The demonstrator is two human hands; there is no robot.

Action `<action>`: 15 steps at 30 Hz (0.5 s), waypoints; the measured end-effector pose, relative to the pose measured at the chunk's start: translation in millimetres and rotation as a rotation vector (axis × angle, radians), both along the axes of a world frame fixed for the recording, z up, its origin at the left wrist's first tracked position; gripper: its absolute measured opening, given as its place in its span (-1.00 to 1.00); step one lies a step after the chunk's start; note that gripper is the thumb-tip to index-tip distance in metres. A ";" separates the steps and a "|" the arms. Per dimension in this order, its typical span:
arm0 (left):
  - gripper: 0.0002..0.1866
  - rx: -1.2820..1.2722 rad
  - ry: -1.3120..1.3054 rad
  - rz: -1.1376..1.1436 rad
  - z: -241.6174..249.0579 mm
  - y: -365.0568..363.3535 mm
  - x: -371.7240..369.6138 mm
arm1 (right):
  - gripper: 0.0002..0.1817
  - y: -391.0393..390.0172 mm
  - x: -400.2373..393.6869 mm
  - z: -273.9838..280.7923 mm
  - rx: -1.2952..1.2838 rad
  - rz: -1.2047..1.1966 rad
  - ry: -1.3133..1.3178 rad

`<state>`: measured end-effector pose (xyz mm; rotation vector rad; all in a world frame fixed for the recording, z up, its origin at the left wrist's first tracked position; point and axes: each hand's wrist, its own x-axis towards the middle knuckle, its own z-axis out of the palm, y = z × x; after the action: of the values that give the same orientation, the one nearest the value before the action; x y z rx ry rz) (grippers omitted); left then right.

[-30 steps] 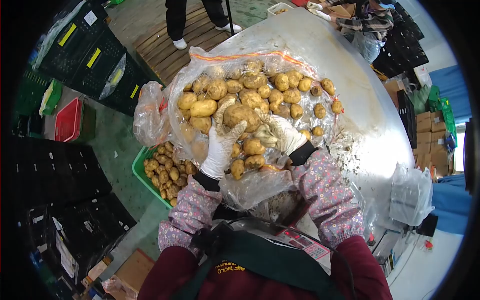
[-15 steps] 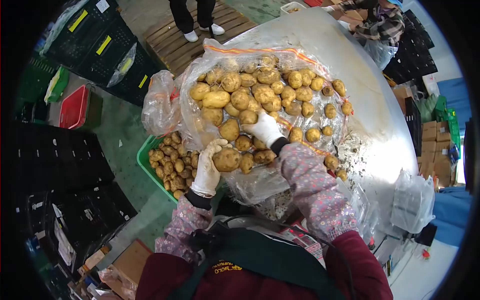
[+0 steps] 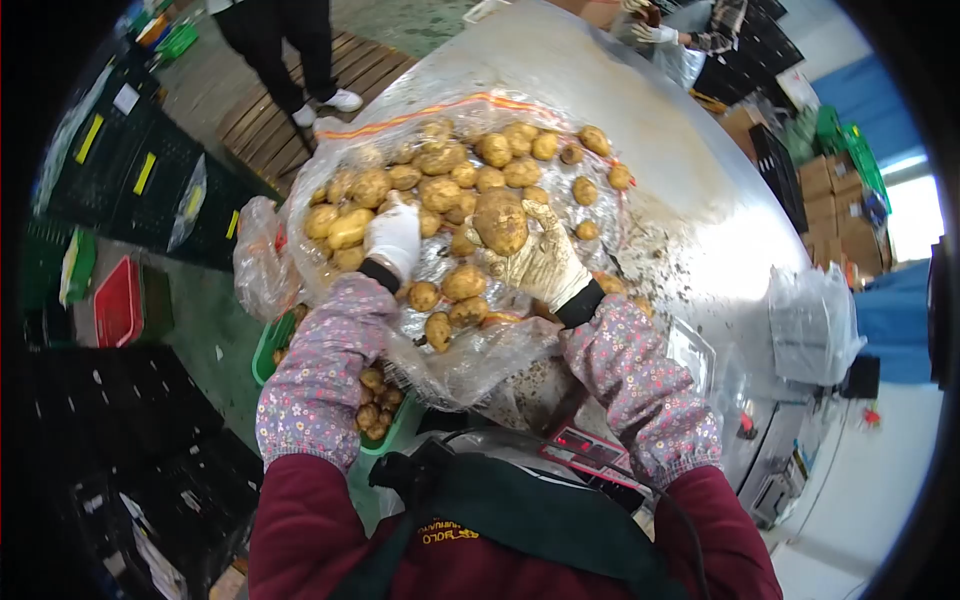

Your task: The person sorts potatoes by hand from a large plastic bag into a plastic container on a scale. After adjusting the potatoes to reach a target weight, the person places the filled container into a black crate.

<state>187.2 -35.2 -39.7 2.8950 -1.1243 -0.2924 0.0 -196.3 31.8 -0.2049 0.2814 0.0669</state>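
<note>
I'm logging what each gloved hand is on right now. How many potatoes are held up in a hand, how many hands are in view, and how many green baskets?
Potatoes held: 1, a large potato in the right hand
Gloved hands: 2, with the left hand on the pile
Green basket: 1
Total: 4

Floor: green concrete (image 3: pixel 215 350), wooden pallet (image 3: pixel 262 110).
Left: stacked black crates (image 3: pixel 130 170).
Right: cardboard boxes (image 3: pixel 835 195).
Light: bright daylight.
</note>
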 end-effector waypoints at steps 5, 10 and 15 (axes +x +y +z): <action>-0.52 -0.900 0.601 0.019 3.2 32.3 6.7 | -0.30 -16.8 -76.5 67.0 -0.489 -0.083 0.059; -0.48 -1.320 1.794 0.422 39.9 53.8 -65.6 | -0.23 -40.6 -199.0 66.0 -0.473 -0.223 0.064; -0.36 -1.292 2.391 0.438 39.4 23.0 -126.7 | -0.24 -22.0 -305.4 60.9 -0.195 -0.411 -0.121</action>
<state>60.5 -12.3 -0.3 0.3287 0.0911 -1.4009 -305.5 -218.3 92.7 -0.3395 0.2047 -0.3804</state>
